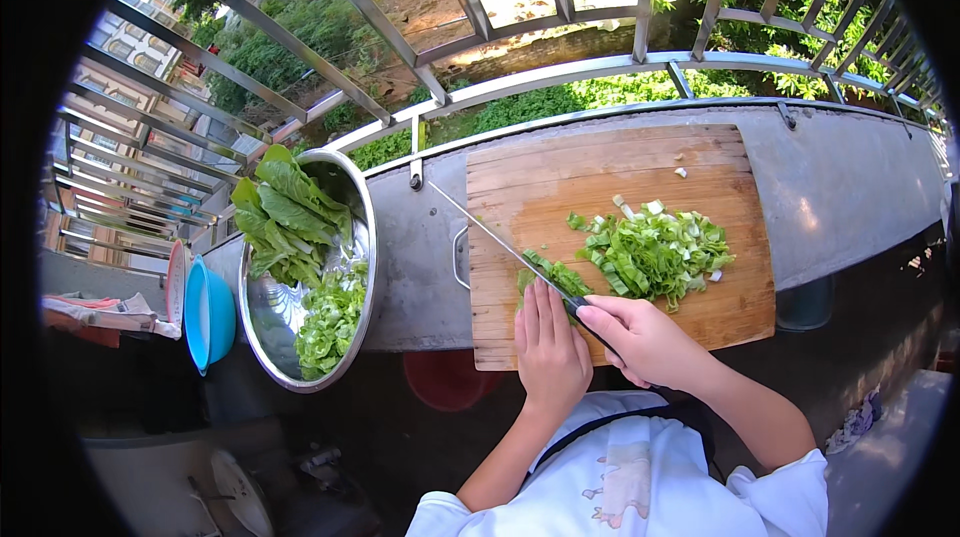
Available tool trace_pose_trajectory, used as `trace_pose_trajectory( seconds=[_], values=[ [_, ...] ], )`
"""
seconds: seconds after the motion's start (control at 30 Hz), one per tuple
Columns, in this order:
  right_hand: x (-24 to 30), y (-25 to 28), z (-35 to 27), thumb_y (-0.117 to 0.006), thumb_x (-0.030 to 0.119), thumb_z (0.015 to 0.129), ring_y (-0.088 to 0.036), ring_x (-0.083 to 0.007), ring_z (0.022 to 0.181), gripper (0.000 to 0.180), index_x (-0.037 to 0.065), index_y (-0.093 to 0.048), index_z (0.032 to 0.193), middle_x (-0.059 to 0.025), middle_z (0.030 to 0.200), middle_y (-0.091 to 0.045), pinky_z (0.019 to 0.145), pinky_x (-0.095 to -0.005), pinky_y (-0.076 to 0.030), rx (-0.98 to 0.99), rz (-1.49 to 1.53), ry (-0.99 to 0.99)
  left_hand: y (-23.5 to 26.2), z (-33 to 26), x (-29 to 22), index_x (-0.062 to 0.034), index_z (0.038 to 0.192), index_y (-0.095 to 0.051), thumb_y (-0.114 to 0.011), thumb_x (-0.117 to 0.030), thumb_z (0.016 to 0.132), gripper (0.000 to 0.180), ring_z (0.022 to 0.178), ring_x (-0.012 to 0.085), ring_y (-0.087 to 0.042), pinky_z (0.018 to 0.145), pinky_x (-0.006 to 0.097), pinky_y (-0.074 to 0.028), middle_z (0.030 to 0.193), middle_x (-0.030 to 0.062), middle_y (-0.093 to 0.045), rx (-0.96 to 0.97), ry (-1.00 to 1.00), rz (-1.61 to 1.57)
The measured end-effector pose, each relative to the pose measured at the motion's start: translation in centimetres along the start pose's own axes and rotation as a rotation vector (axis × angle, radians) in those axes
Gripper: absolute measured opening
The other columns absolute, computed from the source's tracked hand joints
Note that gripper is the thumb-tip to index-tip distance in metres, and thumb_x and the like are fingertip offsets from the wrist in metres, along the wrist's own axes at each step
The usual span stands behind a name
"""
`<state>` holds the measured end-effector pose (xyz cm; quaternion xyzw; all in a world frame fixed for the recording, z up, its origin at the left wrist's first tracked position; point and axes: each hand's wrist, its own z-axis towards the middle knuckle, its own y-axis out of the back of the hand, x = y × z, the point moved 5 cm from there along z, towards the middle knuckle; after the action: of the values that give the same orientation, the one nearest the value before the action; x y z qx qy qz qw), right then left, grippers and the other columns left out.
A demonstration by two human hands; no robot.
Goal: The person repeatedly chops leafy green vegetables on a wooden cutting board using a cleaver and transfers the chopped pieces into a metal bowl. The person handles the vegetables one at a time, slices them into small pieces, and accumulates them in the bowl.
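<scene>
My right hand (640,337) is wrapped round the black handle of a kitchen knife (488,229). The blade slants up and left across a wooden cutting board (600,172). My left hand (553,342) lies close beside the blade, fingers together, holding down lettuce (524,280) at the board's near edge; most of that bunch is hidden under the fingers. A thin strip of green lies along the blade's far side. Right of the knife is a loose heap of chopped lettuce (655,252), with a few pale bits farther back.
Left of the board, a steel bowl (371,237) holds whole lettuce leaves (290,207) and chopped greens (332,322). Beyond it stands a blue basin (210,312). The board rests on a grey ledge (840,177) with metal railings (600,17) behind. A red basin (445,382) sits below.
</scene>
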<state>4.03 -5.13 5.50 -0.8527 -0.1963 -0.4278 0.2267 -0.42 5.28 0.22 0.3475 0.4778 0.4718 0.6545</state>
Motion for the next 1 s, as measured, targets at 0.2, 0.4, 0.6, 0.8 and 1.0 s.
trace_pose_trajectory(
  seconds=[0.2, 0.4, 0.6, 0.8, 1.0],
  values=[
    [0.0, 1.8, -0.6, -0.045, 0.029, 0.096, -0.038, -0.0051, 0.035, 0.036, 0.002, -0.053, 0.118, 0.0014, 0.054, -0.044, 0.032, -0.0199, -0.031, -0.055, -0.009, -0.060, 0.7, 0.1, -0.1, 0.0075, 0.129, -0.039, -0.050, -0.011, 0.082, 0.051, 0.128, 0.0412, -0.032, 0.103, 0.046, -0.026, 0.137, 0.0295, -0.033, 0.033, 0.057, 0.050],
    [-0.4, 2.1, -4.0, -0.047, 0.027, 0.096, -0.036, -0.0028, 0.039, 0.036, 0.002, -0.051, 0.121, 0.0042, 0.055, -0.042, 0.035, -0.0190, -0.029, -0.071, 0.020, -0.070, 1.0, -0.4, -0.1, 0.0070, 0.130, -0.038, -0.051, -0.011, 0.084, 0.051, 0.127, 0.0411, -0.033, 0.102, 0.047, -0.027, 0.137, 0.0282, -0.034, -0.026, 0.127, -0.031],
    [-1.0, 2.2, -8.2, -0.048, 0.023, 0.095, -0.037, -0.0025, 0.041, 0.037, 0.003, -0.048, 0.126, 0.0032, 0.057, -0.045, 0.037, -0.0181, -0.030, -0.077, 0.096, -0.096, 0.7, -1.1, 0.1, 0.0103, 0.133, -0.031, -0.046, -0.009, 0.085, 0.054, 0.132, 0.0393, -0.026, 0.104, 0.048, -0.023, 0.141, 0.0258, -0.029, 0.001, 0.146, -0.108],
    [-2.1, 2.0, -9.5, -0.048, 0.022, 0.095, -0.038, -0.0027, 0.042, 0.037, 0.004, -0.048, 0.127, 0.0032, 0.057, -0.045, 0.038, -0.0177, -0.031, -0.047, 0.097, -0.131, 0.5, -1.2, 0.0, 0.0116, 0.133, -0.030, -0.046, -0.013, 0.085, 0.056, 0.133, 0.0409, -0.024, 0.104, 0.048, -0.023, 0.142, 0.0273, -0.027, 0.010, 0.145, -0.104],
    [-2.7, 1.9, -9.0, -0.048, 0.022, 0.095, -0.039, -0.0026, 0.042, 0.036, 0.005, -0.048, 0.127, 0.0034, 0.057, -0.044, 0.039, -0.0178, -0.032, -0.040, 0.093, -0.174, 0.4, -1.1, 0.0, 0.0132, 0.131, -0.032, -0.047, -0.014, 0.084, 0.057, 0.132, 0.0434, -0.024, 0.103, 0.049, -0.024, 0.141, 0.0297, -0.027, 0.021, 0.131, -0.084]
  ],
)
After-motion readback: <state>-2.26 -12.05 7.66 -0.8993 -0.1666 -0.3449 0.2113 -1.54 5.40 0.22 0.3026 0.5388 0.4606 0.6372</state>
